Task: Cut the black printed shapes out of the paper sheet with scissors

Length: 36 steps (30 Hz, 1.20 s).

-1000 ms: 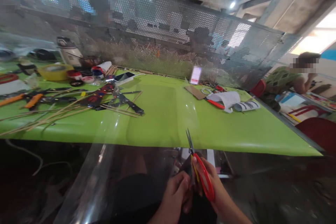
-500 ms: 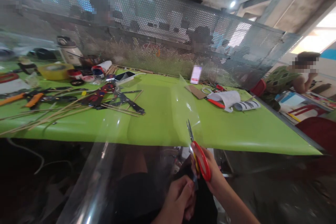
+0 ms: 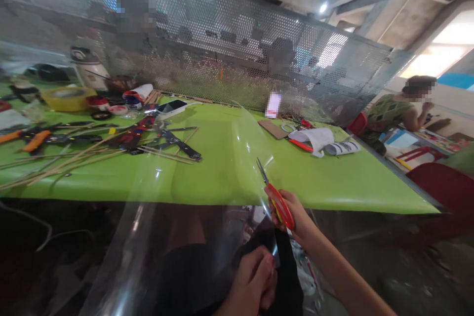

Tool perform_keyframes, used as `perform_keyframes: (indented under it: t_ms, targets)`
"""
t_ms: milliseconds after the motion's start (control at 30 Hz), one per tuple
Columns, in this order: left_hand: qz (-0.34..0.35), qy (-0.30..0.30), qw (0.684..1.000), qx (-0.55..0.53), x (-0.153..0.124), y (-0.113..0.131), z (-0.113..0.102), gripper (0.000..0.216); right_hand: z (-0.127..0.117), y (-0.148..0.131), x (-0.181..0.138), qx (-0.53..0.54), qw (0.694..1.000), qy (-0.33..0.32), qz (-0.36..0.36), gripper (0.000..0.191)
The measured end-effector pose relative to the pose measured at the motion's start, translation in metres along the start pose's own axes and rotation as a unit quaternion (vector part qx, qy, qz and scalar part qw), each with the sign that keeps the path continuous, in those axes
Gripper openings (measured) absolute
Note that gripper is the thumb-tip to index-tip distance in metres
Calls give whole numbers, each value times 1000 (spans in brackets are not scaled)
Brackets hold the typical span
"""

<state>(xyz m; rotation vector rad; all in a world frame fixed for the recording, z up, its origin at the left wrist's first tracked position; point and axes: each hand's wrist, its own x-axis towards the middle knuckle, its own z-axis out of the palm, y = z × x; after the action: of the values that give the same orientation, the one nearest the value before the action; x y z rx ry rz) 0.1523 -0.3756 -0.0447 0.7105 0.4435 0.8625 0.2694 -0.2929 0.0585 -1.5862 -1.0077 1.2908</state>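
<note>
A large sheet of clear plastic film (image 3: 148,217) spreads from my lap up over the edge of the green-covered table (image 3: 218,158). Closed fingers of my left hand (image 3: 255,276) pinch the film's edge low in front of me. My right hand (image 3: 292,215) grips scissors (image 3: 279,202) by their red and yellow handles, with the blades pointing up and away beside the sheet. The blades look nearly closed. Part of the handles is hidden by my fingers.
On the left of the table lie thin bamboo sticks (image 3: 81,158), orange-handled pliers (image 3: 37,140), yellow tape (image 3: 68,98) and a phone (image 3: 172,107). Paper (image 3: 314,139) and cardboard (image 3: 272,129) lie right. A perforated metal screen (image 3: 222,59) stands behind. Another person (image 3: 396,108) sits at the right.
My right hand and the scissors have moved up slightly, away from my left hand. The scissor handles have come closer together. My left hand stays nearly in place. The view has shifted a little.
</note>
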Motion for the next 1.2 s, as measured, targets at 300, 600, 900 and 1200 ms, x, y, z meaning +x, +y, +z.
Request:
perform_keyframes:
  t_ms: [300, 600, 900, 1200]
  targets:
    - [13, -8, 1000, -11, 4, -4, 13, 53, -7, 0, 28, -119, 986, 110, -27, 47]
    - [16, 8, 999, 50, 2, -6, 21, 55, -10, -3, 60, -231, 960, 152, -46, 51]
    - [14, 18, 999, 40, 7, -8, 22, 57, -10, -22, 88, -382, 908, 170, 4, 29]
    - [22, 1, 999, 35, 17, -11, 17, 53, -4, -29, 109, -413, 896, 161, 29, 30]
